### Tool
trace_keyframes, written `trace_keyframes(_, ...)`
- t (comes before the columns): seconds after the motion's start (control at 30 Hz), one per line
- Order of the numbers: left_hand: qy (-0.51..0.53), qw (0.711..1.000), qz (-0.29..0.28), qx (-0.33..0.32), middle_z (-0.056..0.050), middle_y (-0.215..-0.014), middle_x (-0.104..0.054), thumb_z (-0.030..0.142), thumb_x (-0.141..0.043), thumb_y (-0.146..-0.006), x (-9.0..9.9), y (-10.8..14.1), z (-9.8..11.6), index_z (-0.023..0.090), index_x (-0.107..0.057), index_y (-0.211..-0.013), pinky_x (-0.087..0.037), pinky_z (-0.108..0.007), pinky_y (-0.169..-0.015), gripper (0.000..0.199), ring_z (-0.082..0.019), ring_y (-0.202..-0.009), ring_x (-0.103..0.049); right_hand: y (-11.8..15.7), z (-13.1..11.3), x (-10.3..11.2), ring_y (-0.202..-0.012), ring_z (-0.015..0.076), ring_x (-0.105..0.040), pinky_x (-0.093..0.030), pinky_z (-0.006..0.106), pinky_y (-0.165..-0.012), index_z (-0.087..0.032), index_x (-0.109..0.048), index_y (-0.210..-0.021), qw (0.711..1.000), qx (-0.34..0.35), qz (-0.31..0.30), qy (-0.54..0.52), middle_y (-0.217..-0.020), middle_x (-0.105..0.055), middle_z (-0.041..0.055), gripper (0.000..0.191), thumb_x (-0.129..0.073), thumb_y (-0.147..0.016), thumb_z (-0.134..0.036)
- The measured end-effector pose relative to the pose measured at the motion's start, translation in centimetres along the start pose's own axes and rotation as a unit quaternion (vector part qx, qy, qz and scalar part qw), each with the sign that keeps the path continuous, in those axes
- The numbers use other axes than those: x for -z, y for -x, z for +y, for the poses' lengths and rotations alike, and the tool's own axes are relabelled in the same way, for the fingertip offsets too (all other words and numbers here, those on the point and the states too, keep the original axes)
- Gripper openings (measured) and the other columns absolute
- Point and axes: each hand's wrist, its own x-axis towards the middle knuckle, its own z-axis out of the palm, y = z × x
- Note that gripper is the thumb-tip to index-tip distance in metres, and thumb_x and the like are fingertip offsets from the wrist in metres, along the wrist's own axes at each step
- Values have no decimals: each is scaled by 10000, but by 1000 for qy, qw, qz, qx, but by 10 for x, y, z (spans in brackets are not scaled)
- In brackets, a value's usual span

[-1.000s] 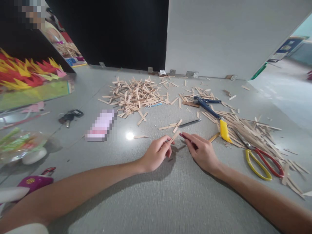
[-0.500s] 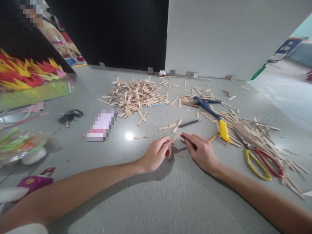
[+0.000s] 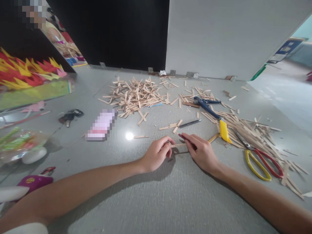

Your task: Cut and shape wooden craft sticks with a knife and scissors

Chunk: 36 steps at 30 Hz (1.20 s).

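Observation:
My left hand (image 3: 156, 156) is closed, pinching a thin wooden craft stick (image 3: 178, 145) that points level toward the right. My right hand (image 3: 202, 152) is closed at the stick's far end, with a thin dark piece (image 3: 181, 136) sticking out past its fingertips; its kind is unclear. Whether the right fingers touch the stick is hidden. Just beyond the hands are a small crossed pair of sticks (image 3: 177, 126) and a dark pen (image 3: 190, 123). A single stick (image 3: 141, 136) lies beyond my left hand.
Farther back is a heap of sticks (image 3: 136, 96). At right lie a blue-handled cutter (image 3: 208, 108) with a yellow end, red-and-yellow scissors (image 3: 258, 162) and loose strips (image 3: 251, 130). Keys (image 3: 69, 116), a blurred pink-white rectangle (image 3: 101, 125) and a purple tool (image 3: 34, 183) are at left.
The craft stick in my left hand has swung down from slanting up and away to lying nearly level toward my right hand. Both hands stay in almost the same place.

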Motion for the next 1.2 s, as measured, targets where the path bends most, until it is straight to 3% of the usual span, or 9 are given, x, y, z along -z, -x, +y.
trace_keyframes(0.27,-45,999,8,-16,21,-699,-607,386,-427,-1058,1,1,2,218,-571,-974,-386,-254,-565,236,-137,-570,-506,1,0,-1,-848,202,-781,-613,291,-729,-178,-743,-1324,1000,7,10,4,-1022,-817,104,320,-514,-1102,-208)
trace_keyframes(0.57,9,999,26,-29,-5,-830,-604,406,-472,-1068,-1,0,-4,181,-636,-1189,-379,-244,-522,303,-111,-558,-465,0,-1,-2,-829,188,-783,-632,286,-747,-202,-737,-1311,999,9,34,0,-1007,-827,86,304,-522,-1096,-210)
trace_keyframes(0.77,-4,998,59,-16,65,-639,-430,381,-402,-1077,-1,0,-5,178,-638,-1158,-328,-241,-508,321,-127,-535,-405,0,-2,0,-815,193,-774,-625,293,-729,-214,-739,-1290,999,5,46,11,-1005,-822,89,287,-531,-1094,-227)
trace_keyframes(1.07,-41,995,85,-40,45,-688,-487,480,-472,-1062,0,1,-1,206,-605,-1002,-353,-260,-558,311,-138,-598,-460,-2,-5,1,-875,203,-770,-628,312,-776,-200,-699,-1323,998,0,68,13,-1049,-807,106,313,-533,-1059,-177)
trace_keyframes(1.2,-23,989,135,-64,43,-732,-490,492,-477,-1072,-1,2,-2,228,-557,-1067,-362,-261,-550,276,-134,-591,-449,0,-4,1,-792,189,-768,-631,298,-727,-205,-683,-1346,997,-6,72,11,-986,-801,84,330,-497,-1074,-194)
